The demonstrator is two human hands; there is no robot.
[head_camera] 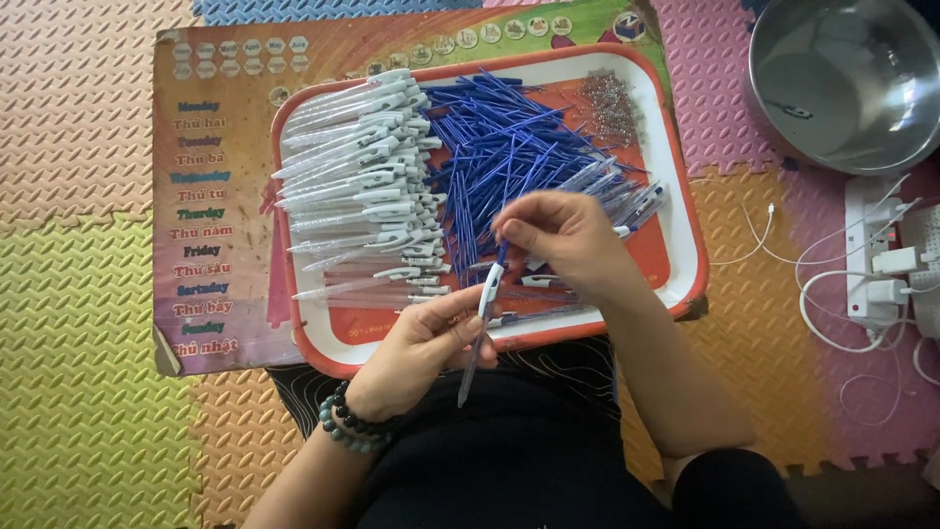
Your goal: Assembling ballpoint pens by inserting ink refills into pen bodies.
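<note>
- Your left hand (426,343) is low centre, over your lap, fingers curled round a pen (483,318) near its mid section. Grasping, not loose.
- Pen is white up top w/ a blue bit at the upper end; the thin tip end points down toward your lap. It's tilted slightly, top leaning right.
- Your right hand (563,240) is just above, thumb & fingertips pinched on the pen's top end. So both hands are on the same pen, held just over the near edge of the tray (685,225).
- You've got 2 bead bracelets (348,423) on the left wrist, one dark, one grey-green.
- Tray is white w/ a red rim, sitting on a colourful printed mat (211,196) that lies on the foam floor tiles (88,323).
- In the tray, left side: a stack of white pen barrels (357,176), laid roughly parallel, tips pointing left.
- Tray middle: a loose heap of blue refills (499,147), criss-crossed, touching the white stack.
- Tray top right corner: a small pile of tiny metal springs (609,98), near the blue heap.
- Right of the heap, partly behind your right hand: a few finished-looking pens (636,206), white & blue.
- Off the tray, top right: a metal bowl (842,78) on the pink tiles, well apart from your hands.
- Right edge: a white power strip (876,264) w/ plugs & white cables (818,294) looping over the floor.
- Your legs are in dark clothing at the bottom, right under the pen.
</note>
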